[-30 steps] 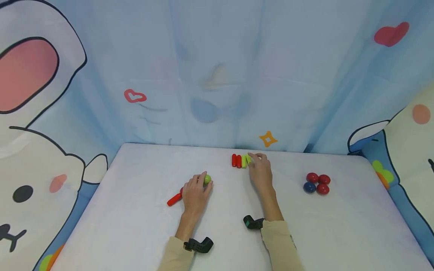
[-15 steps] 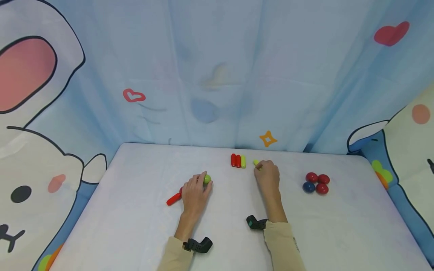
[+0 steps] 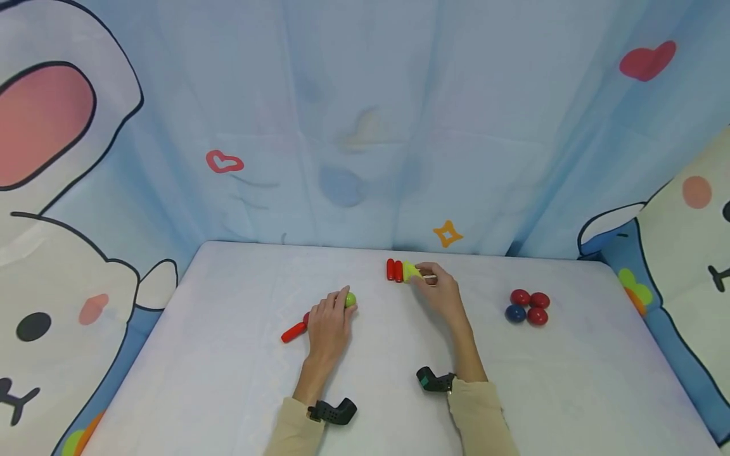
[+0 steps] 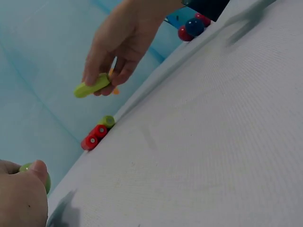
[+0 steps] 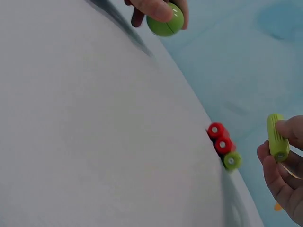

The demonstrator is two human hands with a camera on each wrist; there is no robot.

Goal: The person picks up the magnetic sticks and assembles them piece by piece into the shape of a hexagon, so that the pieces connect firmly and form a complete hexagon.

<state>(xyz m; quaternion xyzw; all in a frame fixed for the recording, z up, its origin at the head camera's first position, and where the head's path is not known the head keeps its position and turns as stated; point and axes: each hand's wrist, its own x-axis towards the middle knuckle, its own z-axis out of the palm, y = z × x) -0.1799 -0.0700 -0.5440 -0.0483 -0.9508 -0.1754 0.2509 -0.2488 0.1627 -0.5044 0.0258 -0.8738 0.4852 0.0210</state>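
Note:
My left hand (image 3: 327,332) grips a green ball (image 5: 165,21), seen clearly in the right wrist view. A red ball (image 3: 306,318) and a red stick (image 3: 293,332) show at that hand's left side; whatever joins them is under the palm. My right hand (image 3: 446,299) pinches a ribbed green stick (image 5: 276,137) between thumb and fingers. Both wrist views show this stick held up off the table. Below and left of it, two red sticks (image 3: 394,270) and another green stick (image 5: 232,161) lie side by side in a row near the back edge.
To the right, a cluster of three red balls (image 3: 537,316) and one blue ball (image 3: 516,313) sits on the white table (image 3: 239,386). A blue printed curtain (image 3: 365,126) hangs directly behind the table's back edge.
My right hand drew the green stick rightward from the row, then came back left with it above the remaining sticks. The left hand stays in place.

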